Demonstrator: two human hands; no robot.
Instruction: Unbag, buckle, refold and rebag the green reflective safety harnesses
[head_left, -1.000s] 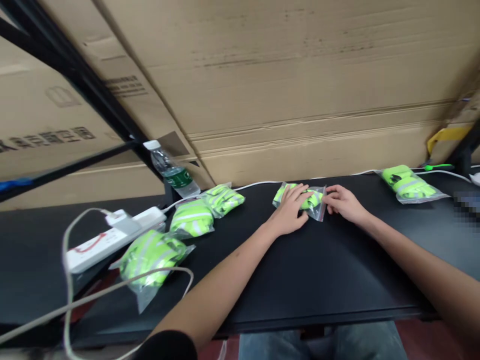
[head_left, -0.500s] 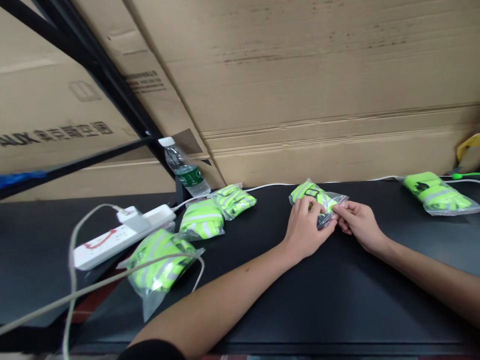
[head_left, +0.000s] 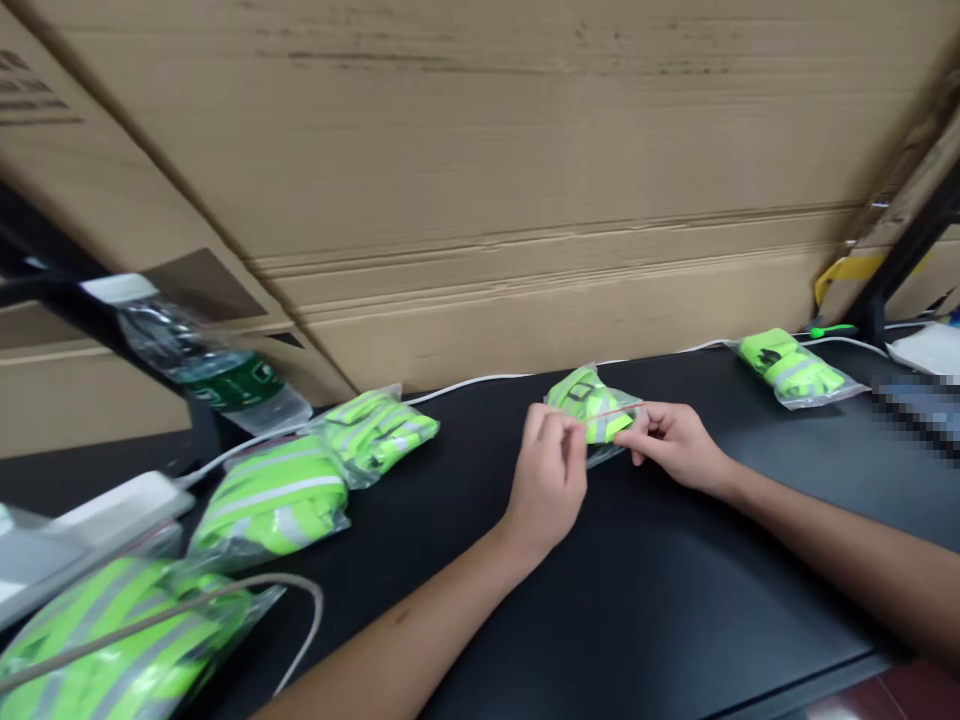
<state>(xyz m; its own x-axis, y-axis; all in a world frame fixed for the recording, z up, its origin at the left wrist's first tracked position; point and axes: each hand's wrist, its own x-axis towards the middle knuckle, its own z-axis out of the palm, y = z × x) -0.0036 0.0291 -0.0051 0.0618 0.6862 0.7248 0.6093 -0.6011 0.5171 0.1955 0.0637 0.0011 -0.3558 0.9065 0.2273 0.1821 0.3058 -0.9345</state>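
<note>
Cardboard stands behind the grip; black table beneath it. Well left of the grip: white power strip, cut by the frame edge, then green-labelled bottle. Between bottle and grip side, three filled bags, lime with grey stripes. Well right: one similar pack. Left hand and right hand each pinch the held bag at its edge; bag lies just beyond the fingertips. Red line spans both pinches.

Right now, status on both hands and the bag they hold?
Left hand, right hand: pinching red-edged bag. Neon bundle inside. White cable behind, seemingly unobstructive.
</note>
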